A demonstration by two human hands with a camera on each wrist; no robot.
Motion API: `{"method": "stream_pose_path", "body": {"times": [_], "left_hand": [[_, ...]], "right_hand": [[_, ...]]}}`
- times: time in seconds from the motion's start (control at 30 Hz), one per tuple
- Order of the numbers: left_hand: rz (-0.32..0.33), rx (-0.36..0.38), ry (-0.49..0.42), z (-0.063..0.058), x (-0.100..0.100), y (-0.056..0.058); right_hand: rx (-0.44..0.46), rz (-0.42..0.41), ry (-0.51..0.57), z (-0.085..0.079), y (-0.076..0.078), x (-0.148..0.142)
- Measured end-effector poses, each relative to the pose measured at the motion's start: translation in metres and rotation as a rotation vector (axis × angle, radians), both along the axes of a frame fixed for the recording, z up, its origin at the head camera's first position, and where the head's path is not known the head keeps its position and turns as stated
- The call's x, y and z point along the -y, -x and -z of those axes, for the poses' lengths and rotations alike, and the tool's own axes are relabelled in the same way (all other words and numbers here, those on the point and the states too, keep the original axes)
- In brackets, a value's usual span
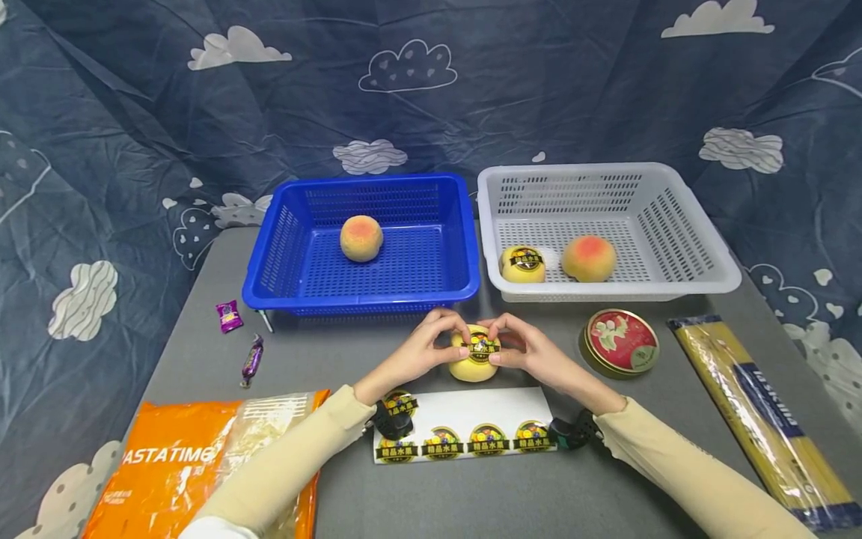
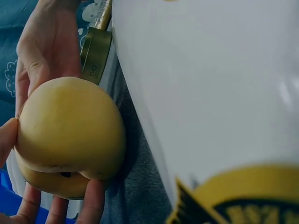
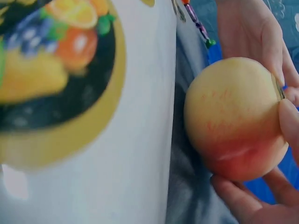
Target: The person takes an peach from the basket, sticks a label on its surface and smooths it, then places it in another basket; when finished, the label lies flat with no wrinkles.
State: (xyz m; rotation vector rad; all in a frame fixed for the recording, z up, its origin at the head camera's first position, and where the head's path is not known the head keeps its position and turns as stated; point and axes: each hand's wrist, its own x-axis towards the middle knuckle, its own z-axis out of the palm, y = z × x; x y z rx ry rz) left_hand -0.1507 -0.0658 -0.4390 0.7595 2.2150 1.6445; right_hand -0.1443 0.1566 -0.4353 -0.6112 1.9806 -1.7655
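Labelled peaches: two counted. One labelled peach [image 1: 524, 271] is placed in the white basket [image 1: 619, 293]; the held peach [image 1: 474, 370] is kept between the hands, just beyond the sticker sheet [image 1: 471, 410] on the tabletop [image 1: 438, 498], its label [image 1: 482, 347] facing up.

Peaches with no label visible: two. One blushed peach [image 1: 589, 259] is contained in the white basket, one lone peach [image 1: 361, 239] in the blue basket [image 1: 364, 302].

Stickers: five seen on the sheet.

Stage, as judged: labelling seems about half done; the held label may yet need smoothing, and the lone peach appears left.

Hands: left hand [image 1: 426, 349] and right hand [image 1: 532, 350], both clamped on the held peach from opposite sides; thumbs and forefingers bent to the label's edges, forearms angled inward.
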Motion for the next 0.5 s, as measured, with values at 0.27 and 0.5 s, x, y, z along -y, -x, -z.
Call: {"method": "stream_pose_path", "body": {"times": [0.27, 0.5], "left_hand": [[-0.018, -0.013, 0.053, 0.0008, -0.0017, -0.002], [-0.03, -0.042, 0.061, 0.0026, -0.0056, -0.0021]], "right_hand": [[0.057, 0.014, -0.02, -0.0002, 0.0033, -0.0037], [0.057, 0.044, -0.034, -0.0002, 0.0059, -0.0028]]}}
